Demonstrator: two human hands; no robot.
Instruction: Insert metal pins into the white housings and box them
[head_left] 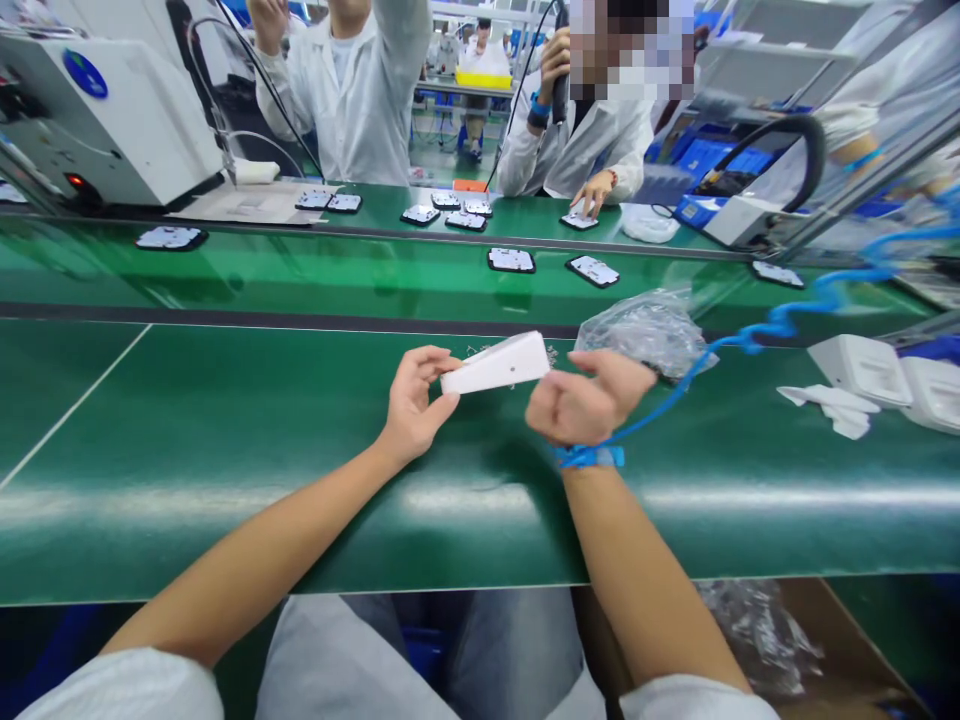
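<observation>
Left hand (415,400) up off the green bench mat (187,440), fingers curled round the near end of a white plastic housing (496,364), thumb on top and fingertips underneath, so the piece hangs in the air above the mat rather than resting on it. It sits tilted, far end higher, which looks like a way to turn its long face toward the eyes. The right hand (585,400) is just beside the housing's other end, fingers folded in toward the palm; whether they pinch something small I cannot tell, and I cannot tell if they touch the housing either. A blue wrist strap (591,456) rings that wrist, its coiled blue cord (780,322) running off to the right, presumably for static grounding.

The housing itself: a long, flat, matte white shell, wedge-like from this angle, with a tiny dark dot near the middle of its face.

Behind the hands, a crumpled clear plastic bag (646,330) lies on the mat. To the right, more white housings (862,368) and small white pieces (829,405). On the conveyor belt (300,275) beyond, dark-framed flat panels (511,260) lie spaced out, and two people in white coats (360,90) work on the far side, one with a hand on a panel (579,218)
</observation>
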